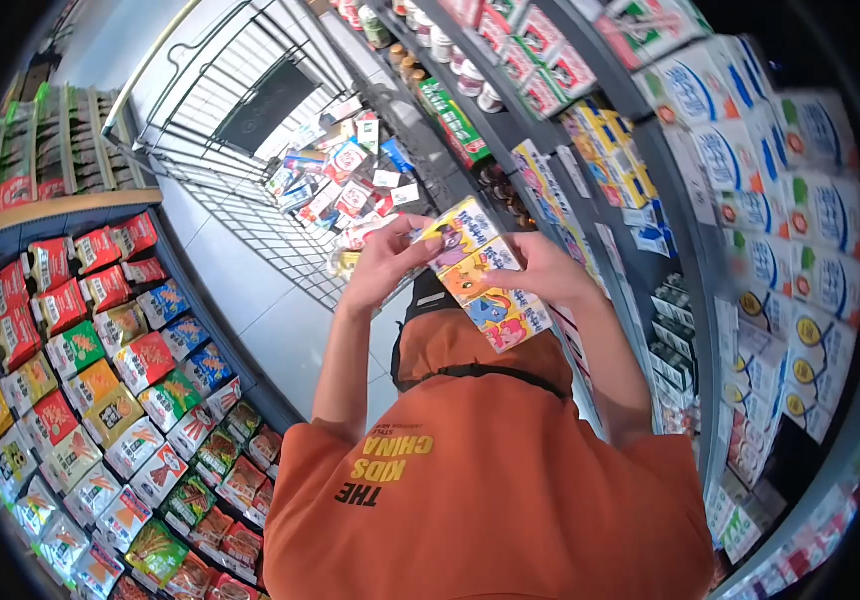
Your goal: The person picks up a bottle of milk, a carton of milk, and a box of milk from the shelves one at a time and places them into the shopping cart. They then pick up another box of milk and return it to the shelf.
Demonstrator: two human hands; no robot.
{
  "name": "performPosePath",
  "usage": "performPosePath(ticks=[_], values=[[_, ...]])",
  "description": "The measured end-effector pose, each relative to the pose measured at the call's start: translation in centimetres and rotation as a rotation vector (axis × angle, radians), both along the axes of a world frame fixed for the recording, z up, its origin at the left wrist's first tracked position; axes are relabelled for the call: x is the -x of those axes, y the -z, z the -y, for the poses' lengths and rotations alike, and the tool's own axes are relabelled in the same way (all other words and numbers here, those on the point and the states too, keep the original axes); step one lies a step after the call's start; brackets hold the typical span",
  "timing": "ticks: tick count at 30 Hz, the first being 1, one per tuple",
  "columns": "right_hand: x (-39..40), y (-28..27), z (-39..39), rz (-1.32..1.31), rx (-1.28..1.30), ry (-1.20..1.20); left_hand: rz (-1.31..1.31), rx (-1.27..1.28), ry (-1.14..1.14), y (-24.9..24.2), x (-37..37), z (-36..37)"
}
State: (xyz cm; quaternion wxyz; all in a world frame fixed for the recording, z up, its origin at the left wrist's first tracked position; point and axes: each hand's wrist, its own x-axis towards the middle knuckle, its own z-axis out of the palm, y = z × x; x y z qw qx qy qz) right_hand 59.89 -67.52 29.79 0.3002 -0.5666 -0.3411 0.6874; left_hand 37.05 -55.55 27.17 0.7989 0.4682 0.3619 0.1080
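Note:
Between both hands is a cartoon-printed multipack [487,285], a strip of several small boxes joined in a row, in yellow, purple, orange, blue and pink. My left hand [390,262] grips its upper left end, thumb on the printed face. My right hand [548,272] holds the right side, with its thumb across the front near the middle. The strip is tilted, its lower end pointing down to the right, above an orange shirt. What the fingers behind it touch is hidden.
Ahead stands a wire shopping cart [212,190] with a heap of mixed small packages [345,180]. Snack packets [100,385] fill a rack on the left. Shelves on the right hold stacked white-and-blue packs [710,150], yellow cartons [605,150] and dark small boxes [672,335].

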Motion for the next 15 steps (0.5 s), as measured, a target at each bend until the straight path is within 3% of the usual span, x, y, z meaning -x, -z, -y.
performPosePath(ticks=[4, 8, 13, 15], values=[[-1.1, 1.4, 5.2, -0.028, 0.032, 0.278, 0.024, 0.158, -0.108, -0.8, -4.5, 5.2], [-2.0, 2.9, 8.1, -0.021, 0.022, 0.345, -0.071, 0.013, 0.121, 1.9, -6.4, 8.0], [-3.1, 2.5, 10.2, -0.093, 0.018, 0.463, 0.086, 0.041, 0.074, 2.9, -8.6, 9.6], [-3.7, 1.9, 10.1, 0.040, 0.011, 0.449, 0.065, 0.037, 0.092, 2.3, -9.2, 9.7]])
